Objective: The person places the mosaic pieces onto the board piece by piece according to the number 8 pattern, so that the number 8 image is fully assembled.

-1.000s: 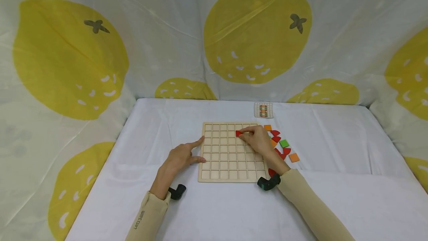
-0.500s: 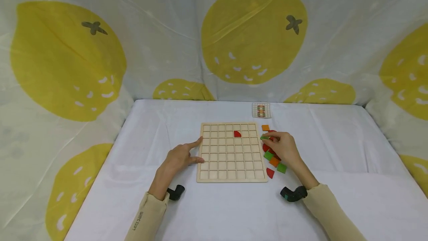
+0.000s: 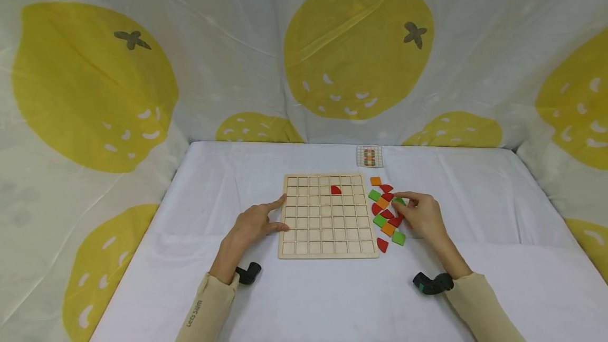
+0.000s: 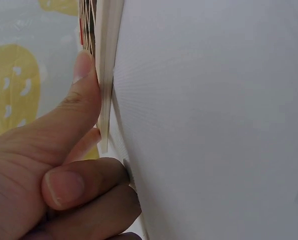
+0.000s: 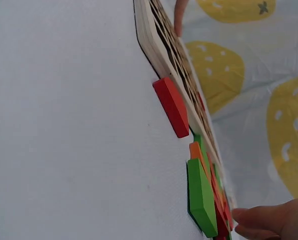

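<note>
A square wooden grid board point(image 3: 328, 256) lies flat on the white cloth. One red quarter-circle tile point(image 3: 336, 190) sits in a cell near its far side. My left hand point(image 3: 253, 224) rests against the board's left edge, index finger and thumb spread apart; in the left wrist view the straight thumb point(image 4: 82, 75) lies along the rim. To the board's right, my right hand point(image 3: 424, 216) has its thumb and index finger on either side of a green tile point(image 3: 399, 201) in the pile. Whether they pinch it cannot be made out.
Loose red quarter-circles point(image 3: 382, 245), orange squares point(image 3: 376, 181) and green squares point(image 3: 399, 238) are strewn along the board's right side. Beyond the board lies a small pattern card point(image 3: 369, 157). A lemon-print cloth point(image 3: 358, 46) hangs behind the table.
The red quarter-circle was released into its cell. My right hand moved right to the pile, where it held a green square, left it beside the board, and shifted farther right. The left hand stayed.
</note>
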The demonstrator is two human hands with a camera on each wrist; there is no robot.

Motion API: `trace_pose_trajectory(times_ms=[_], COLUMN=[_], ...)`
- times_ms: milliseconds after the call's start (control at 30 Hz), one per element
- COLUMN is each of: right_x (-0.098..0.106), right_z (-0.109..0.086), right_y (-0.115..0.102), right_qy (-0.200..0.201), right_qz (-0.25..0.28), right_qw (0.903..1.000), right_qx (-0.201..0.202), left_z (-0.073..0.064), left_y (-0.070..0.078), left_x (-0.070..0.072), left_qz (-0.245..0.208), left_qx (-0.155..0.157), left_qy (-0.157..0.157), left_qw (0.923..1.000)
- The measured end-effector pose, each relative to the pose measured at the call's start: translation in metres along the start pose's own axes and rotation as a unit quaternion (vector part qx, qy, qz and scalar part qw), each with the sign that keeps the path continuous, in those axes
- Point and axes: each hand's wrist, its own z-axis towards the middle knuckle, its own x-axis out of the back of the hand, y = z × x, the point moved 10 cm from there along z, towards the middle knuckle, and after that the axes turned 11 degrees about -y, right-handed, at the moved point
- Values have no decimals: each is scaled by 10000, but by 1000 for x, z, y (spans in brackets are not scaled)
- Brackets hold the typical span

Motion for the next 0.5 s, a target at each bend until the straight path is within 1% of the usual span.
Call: trace_pose_trajectory(times_ms=[167, 400, 500], right_x=[7, 10, 10], right_z=[-3, -5, -6], right_y=[4, 5, 7], right_qy=[183, 360, 372], right_qz=[-17, -113, -113], right_qw=[9997, 9990, 9987], right_qx=[-164, -254, -343], left_z=[0, 0, 0], left_y=[-1, -1, -1], left_x=[0, 0, 0], left_qz=[-7, -23, -17], left_qx=[4, -27, -39], left_qy=[-22, 16, 21], left_qw=[10000, 10000, 10000])
